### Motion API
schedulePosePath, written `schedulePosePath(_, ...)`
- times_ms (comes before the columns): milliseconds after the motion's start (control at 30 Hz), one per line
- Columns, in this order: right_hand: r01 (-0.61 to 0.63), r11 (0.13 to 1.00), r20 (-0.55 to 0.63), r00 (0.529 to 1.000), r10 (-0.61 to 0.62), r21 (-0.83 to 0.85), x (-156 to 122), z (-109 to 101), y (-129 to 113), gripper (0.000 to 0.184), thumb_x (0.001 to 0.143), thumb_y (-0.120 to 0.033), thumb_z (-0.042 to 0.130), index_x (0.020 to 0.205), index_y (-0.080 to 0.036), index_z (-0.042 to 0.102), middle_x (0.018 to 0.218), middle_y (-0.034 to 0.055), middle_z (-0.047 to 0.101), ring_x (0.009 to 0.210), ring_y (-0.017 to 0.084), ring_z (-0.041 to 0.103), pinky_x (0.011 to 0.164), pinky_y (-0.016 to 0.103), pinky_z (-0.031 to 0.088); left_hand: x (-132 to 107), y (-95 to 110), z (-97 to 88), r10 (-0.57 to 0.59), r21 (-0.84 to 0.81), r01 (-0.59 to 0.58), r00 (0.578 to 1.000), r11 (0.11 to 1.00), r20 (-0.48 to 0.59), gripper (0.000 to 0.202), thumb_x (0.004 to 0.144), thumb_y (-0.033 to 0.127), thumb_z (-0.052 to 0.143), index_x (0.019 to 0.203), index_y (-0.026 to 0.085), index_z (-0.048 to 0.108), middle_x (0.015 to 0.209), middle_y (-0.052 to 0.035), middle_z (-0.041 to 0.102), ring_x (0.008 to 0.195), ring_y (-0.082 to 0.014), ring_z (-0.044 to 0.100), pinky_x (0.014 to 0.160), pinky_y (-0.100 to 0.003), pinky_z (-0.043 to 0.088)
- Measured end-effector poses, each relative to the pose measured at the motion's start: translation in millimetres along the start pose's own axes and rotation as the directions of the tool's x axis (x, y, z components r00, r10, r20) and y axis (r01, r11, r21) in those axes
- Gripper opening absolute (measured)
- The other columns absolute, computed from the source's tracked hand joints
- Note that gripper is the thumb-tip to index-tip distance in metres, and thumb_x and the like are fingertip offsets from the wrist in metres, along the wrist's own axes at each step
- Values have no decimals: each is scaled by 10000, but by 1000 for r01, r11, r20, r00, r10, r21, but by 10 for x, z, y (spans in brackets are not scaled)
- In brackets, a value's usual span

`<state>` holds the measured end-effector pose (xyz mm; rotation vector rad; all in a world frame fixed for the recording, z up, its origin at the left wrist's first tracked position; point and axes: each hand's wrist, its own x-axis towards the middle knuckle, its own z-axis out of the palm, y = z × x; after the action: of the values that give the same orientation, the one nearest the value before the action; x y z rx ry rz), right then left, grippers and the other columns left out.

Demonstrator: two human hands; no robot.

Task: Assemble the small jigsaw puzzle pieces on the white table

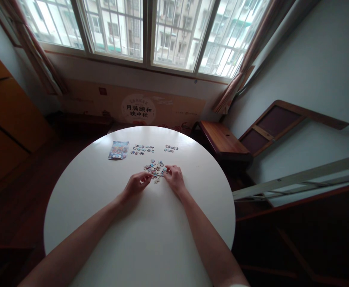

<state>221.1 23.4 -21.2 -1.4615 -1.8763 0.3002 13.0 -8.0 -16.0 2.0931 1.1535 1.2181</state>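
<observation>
A loose heap of small jigsaw puzzle pieces [155, 167] lies on the round white table [138, 235], mixed light blue, brown and dark. At its left edge is my left hand [137, 183], fingers curled and tips drawn together; whether a piece is between them is too small to tell. My right hand [175, 177] rests at the heap's right edge, thumb and forefinger bent around a light-blue puzzle piece [163, 170]. Farther back, several pieces are laid out in rows [144, 148], with a smaller group of rows [171, 148] to their right.
A colourful printed packet [118, 150] lies left of the rows. Beyond the table's far edge stand a wooden stool or bench [222, 137] on the right and a printed cardboard panel [168, 105] under the window. An orange-brown cabinet [10, 107] is at left.
</observation>
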Motion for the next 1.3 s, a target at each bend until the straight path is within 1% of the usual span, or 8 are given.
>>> schedulePosePath(200, -15, 997, -21, 1000, 16, 81, 7, -7, 11, 279, 754, -206, 613, 1028, -192, 666, 881, 72, 639, 888, 214, 528, 849, 345, 415, -6, -35, 11, 14, 6, -14, 1000, 1000, -7, 150, 828, 170, 537, 882, 175, 677, 746, -9, 684, 601, -91, 576, 588, -191, 457)
schedulePosePath(367, -119, 899, -85, 982, 170, 421, 30, -55, -68, 280, 711, -261, 663, 983, -198, 658, 914, 62, 653, 828, 193, 574, 758, 342, 455, 2, 14, -13, -22, 5, 22, 1000, 1000, -23, 175, 853, 225, 531, 966, 181, 657, 691, 6, 660, 570, -89, 570, 581, -191, 460)
schedulePosePath(433, -211, 736, -6, 960, 280, 643, 27, -68, -159, 282, 696, -298, 687, 956, -194, 654, 884, 57, 659, 802, 185, 602, 700, 317, 470, 4, 42, -26, -52, 1, 52, 998, 999, -23, 243, 870, 263, 519, 1082, 188, 613, 678, 17, 648, 553, -89, 566, 579, -194, 465)
schedulePosePath(533, -323, 382, 212, 929, 305, 866, -14, -70, -331, 299, 634, -303, 757, 891, -188, 657, 807, 34, 667, 741, 154, 616, 693, 292, 477, 3, 67, -37, -71, 2, 72, 997, 997, -28, 307, 871, 296, 525, 1157, 194, 566, 680, 23, 641, 555, -92, 572, 578, -198, 471)
schedulePosePath(600, -462, 194, 427, 883, 197, 866, -65, -63, -436, 318, 622, -295, 778, 894, -179, 663, 798, 34, 677, 716, 141, 623, 696, 288, 480, 1, 72, -37, -65, 2, 65, 997, 998, -37, 308, 864, 299, 534, 1154, 197, 564, 680, 24, 637, 563, -95, 572, 580, -201, 472)
schedulePosePath(667, -555, 124, 550, 832, 77, 823, -120, -53, -515, 316, 630, -275, 783, 906, -169, 672, 778, 32, 679, 718, 134, 626, 720, 286, 481, -1, 74, -37, -52, -5, 52, 998, 999, -42, 292, 862, 289, 538, 1138, 200, 571, 685, 23, 637, 575, -97, 574, 589, -206, 472)
schedulePosePath(900, -559, -7, 559, 828, 30, 829, -192, -12, -556, 284, 662, -249, 774, 919, -188, 671, 793, 14, 677, 710, 111, 616, 700, 250, 466, -19, 98, -51, 16, -47, -18, 999, 999, -45, 253, 866, 228, 525, 1109, 195, 588, 692, 15, 638, 601, -94, 577, 615, -210, 475)
schedulePosePath(1300, -550, 1, 550, 834, 33, 835, -182, 9, -560, 293, 638, -250, 786, 900, -192, 669, 807, 16, 672, 703, 114, 605, 639, 225, 448, -27, 93, -28, 103, 7, -102, 993, 995, -50, 179, 825, 256, 606, 989, 194, 643, 654, 18, 641, 566, -89, 581, 612, -216, 486)
